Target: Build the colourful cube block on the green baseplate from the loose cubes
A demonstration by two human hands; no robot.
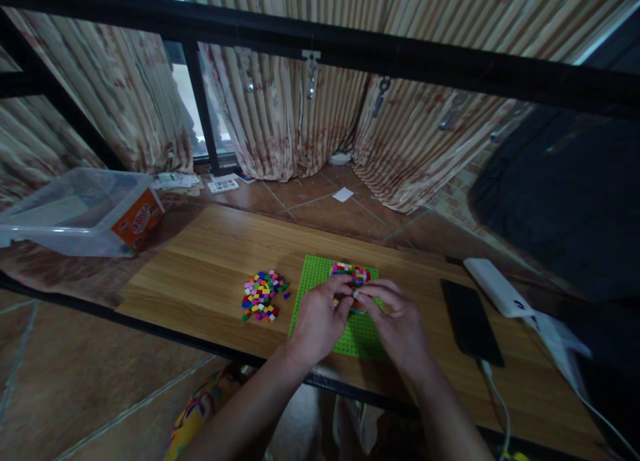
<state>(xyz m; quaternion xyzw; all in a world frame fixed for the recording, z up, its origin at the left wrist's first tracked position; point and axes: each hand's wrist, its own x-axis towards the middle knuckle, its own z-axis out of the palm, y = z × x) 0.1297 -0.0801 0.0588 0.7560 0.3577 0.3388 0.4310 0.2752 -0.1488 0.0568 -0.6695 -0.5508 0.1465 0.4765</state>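
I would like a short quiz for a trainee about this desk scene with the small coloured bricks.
1. True or false: the loose pile of bricks lies to the left of the green baseplate.
2. What lies just right of the baseplate? A) a black phone B) a cup C) scissors
3. Fill in: the left hand and the right hand meet with their fingertips over the ____.

Key
1. True.
2. A: the black phone lies flat there, a cable at its near end.
3. Baseplate, just in front of the bricks already fixed on it.
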